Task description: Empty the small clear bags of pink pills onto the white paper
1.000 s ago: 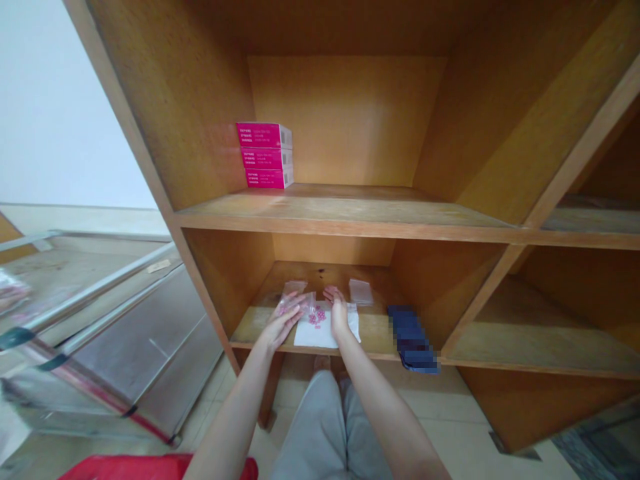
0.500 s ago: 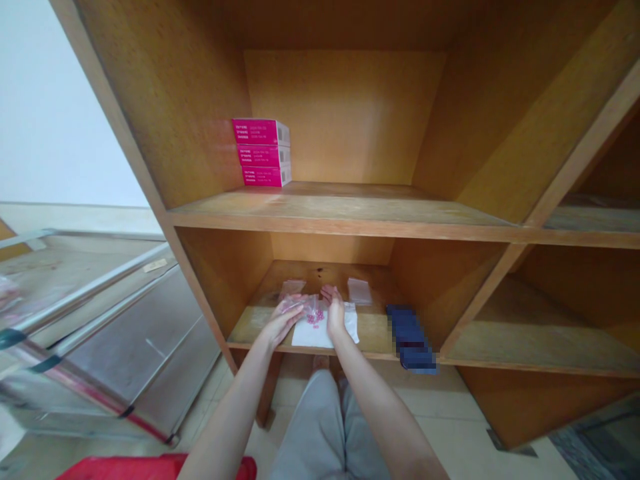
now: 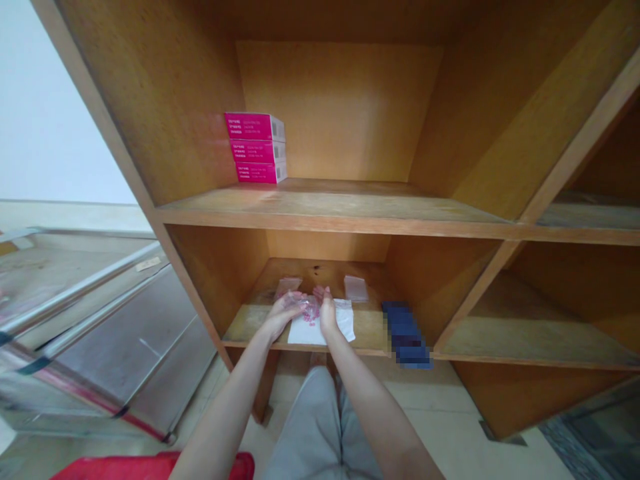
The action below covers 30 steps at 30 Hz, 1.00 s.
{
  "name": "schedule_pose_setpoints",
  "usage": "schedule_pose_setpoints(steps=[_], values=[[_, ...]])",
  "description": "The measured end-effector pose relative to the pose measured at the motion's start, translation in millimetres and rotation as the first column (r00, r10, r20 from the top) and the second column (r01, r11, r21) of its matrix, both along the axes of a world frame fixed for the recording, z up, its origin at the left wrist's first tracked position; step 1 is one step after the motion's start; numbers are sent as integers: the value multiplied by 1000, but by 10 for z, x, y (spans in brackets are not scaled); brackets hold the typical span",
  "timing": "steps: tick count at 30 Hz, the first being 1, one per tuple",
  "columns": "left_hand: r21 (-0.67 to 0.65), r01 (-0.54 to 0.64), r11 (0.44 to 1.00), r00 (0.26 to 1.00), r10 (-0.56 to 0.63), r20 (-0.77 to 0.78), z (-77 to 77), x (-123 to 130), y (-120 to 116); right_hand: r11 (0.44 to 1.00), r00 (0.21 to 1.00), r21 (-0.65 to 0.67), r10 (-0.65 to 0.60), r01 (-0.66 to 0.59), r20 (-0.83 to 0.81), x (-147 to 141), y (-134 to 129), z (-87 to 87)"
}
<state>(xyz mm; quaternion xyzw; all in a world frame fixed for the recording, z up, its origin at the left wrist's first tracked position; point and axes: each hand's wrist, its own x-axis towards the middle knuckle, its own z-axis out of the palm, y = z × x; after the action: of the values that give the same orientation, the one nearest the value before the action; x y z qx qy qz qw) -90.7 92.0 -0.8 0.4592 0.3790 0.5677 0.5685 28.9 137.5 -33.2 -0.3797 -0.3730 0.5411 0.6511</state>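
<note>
Way over on the left there's a stainless-steel cart [image 3: 125, 333] with shiny rails and a bit of red-and-black strip along its lower edge, and a red plastic bin rim [image 3: 150, 465] pokes in at the bottom. The main thing is a big wooden shelf unit [image 3: 320, 223], honey-coloured veneer with a worn, scuffed finish. Up on the higher shelf, three flat magenta cardboard boxes [image 3: 255, 148] are stacked neatly against the left wall.

Down on the lower shelf, the left hand [image 3: 285, 313] comes in from the lower left, arm stretched forward, palm down, fingers curled over a small clear plastic bag [image 3: 309, 309] with little pink beads or pills [image 3: 311, 315] inside. The bag sits right above a white paper sheet [image 3: 320, 331] lying flat on the shelf, and the two hands are almost touching over it. The right hand [image 3: 327, 313] stands more upright, fingers close together with the fingertips [image 3: 320, 291] up against the bag, though I can't tell if it's actually pinching it. Behind them lie two more flat clear bags [image 3: 289, 287] [image 3: 356, 288], well apart. Just right of the paper there's a dark blue item [image 3: 405, 335], too blurred to identify.
</note>
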Motion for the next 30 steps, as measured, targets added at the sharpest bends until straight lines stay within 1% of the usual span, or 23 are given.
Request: schedule_pose_setpoints(steps=[4,7,11,16,18,20,23,26,28,30], values=[[64,8,998,993,-1,-115,-11,-5,19,1000,999,-10,5,-5,36,-2,-18,20],[89,20,996,987,-6,-161,17,3,20,1000,997,-18,5,-3,82,0,-35,47],[87,11,996,982,6,-191,50,20,30,1000,990,-10,-13,14,139,-1,-53,62],[123,-43,991,973,69,-221,7,58,31,995,969,26,-95,92,229,0,-54,30],[140,-71,988,974,98,-203,-14,80,9,992,965,43,-125,118,232,6,-54,21],[140,-83,987,980,106,-170,-23,94,-22,987,967,66,-157,146,199,24,-61,30],[112,-108,988,986,121,-111,-18,89,-61,965,965,141,-236,219,115,84,-99,93],[99,-135,986,986,143,-81,-19,64,-65,927,945,230,-320,297,70,184,-187,214],[96,-136,986,987,143,-70,-27,51,-54,912,937,286,-335,294,104,259,-270,310],[87,-132,987,989,137,-63,-35,46,-42,910,933,326,-321,255,164,330,-362,401]])
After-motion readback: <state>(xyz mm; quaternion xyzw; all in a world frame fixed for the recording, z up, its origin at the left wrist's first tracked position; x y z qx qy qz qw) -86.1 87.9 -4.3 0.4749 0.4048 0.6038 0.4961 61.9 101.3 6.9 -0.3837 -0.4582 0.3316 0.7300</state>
